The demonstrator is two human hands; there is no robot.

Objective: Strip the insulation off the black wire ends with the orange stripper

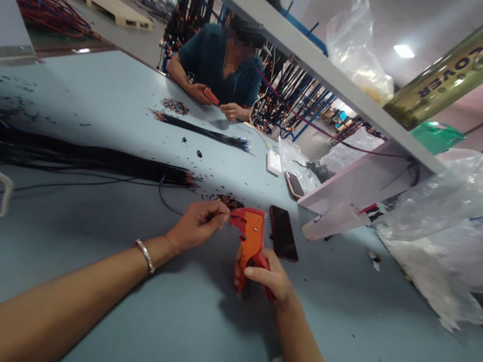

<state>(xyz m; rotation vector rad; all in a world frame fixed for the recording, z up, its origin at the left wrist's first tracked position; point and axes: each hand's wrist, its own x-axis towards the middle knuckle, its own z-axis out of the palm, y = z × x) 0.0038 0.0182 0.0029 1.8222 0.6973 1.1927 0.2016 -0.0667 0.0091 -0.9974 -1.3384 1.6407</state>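
My right hand (270,276) is wrapped round the handles of a red and orange wire stripper (253,236), held upright over the table. My left hand (200,223) pinches a thin black wire (168,205) close to the tool's jaws. The wire's end is at the jaws; whether they are closed on it I cannot tell. Just behind the jaws lies a small pile of wire scraps (228,201). A long bundle of black wires (89,156) stretches across the table to the left, its copper-coloured ends toward my hands.
Across the table (115,283), a co-worker (217,61) holds a red tool beside a smaller wire bundle (208,131). A dark phone (283,232) lies right of my stripper. A shelf post (351,180) and plastic bags (444,201) stand at right. A white metal bar (4,198) juts in at left.
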